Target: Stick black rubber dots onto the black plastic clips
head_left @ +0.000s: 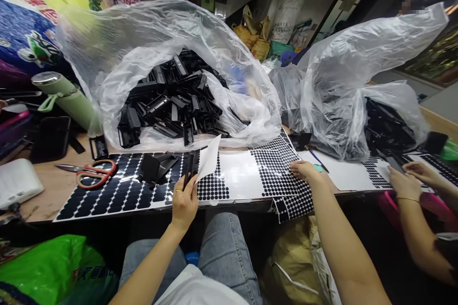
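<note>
My left hand [185, 202] is closed around a narrow black plastic part [189, 167], held upright above the sheets. Just right of it, a white paper flap [210, 159] curls up. My right hand [304, 170] touches the right edge of a sheet of round black stickers [277, 167]. Its fingers are pinched together, and whatever lies between the tips is too small to make out. A sheet of larger black stickers [125, 195] lies left of my left hand, with several loose black pieces [157, 167] on it.
A clear plastic bag [179, 24] full of black plastic parts [171, 100] stands behind the sheets. Scissors [95, 174], a phone [51, 138] and a green bottle [66, 97] are at left. At right, a co-worker's hands [406, 183] work beside another bag [336, 105] and a pen [318, 160].
</note>
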Demonstrator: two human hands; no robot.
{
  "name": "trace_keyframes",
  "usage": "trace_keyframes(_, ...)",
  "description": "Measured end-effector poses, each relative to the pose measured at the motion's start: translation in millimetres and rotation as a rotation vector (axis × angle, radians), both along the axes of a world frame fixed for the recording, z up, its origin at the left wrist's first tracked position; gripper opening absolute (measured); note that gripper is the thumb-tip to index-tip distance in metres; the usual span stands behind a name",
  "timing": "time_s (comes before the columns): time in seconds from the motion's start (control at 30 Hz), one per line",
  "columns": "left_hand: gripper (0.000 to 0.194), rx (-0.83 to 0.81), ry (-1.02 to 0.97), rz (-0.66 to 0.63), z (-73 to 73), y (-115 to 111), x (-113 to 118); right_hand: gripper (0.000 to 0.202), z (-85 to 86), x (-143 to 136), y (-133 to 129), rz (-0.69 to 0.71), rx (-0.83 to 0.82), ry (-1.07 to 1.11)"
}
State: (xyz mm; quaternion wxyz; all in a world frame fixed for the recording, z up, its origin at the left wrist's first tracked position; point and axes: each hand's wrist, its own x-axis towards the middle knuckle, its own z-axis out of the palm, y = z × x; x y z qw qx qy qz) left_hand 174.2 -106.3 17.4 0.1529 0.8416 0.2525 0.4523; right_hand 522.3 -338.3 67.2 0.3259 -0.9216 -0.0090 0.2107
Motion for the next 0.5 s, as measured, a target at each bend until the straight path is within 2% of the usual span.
trace_keyframes(0.2,0.03,-0.015,0.003,-0.005,-0.5,0,2,0.018,3.0,-8,-5,-0.067,0.138,0.105)
trace_keyframes(0.33,0.031,-0.023,0.051,-0.018,1.6,0,-1,0.026,15.6,-20,2,-0.008,0.297,0.18)
trace_keyframes(0.43,0.037,-0.029,0.124,-0.115,11.6,-6,-2,0.028,30.9,-40,15,0.09,0.487,0.256)
trace_keyframes(0.5,0.036,-0.075,0.11,-0.153,25.1,-16,0,0.029,40.5,-63,29,0.157,0.587,0.306)
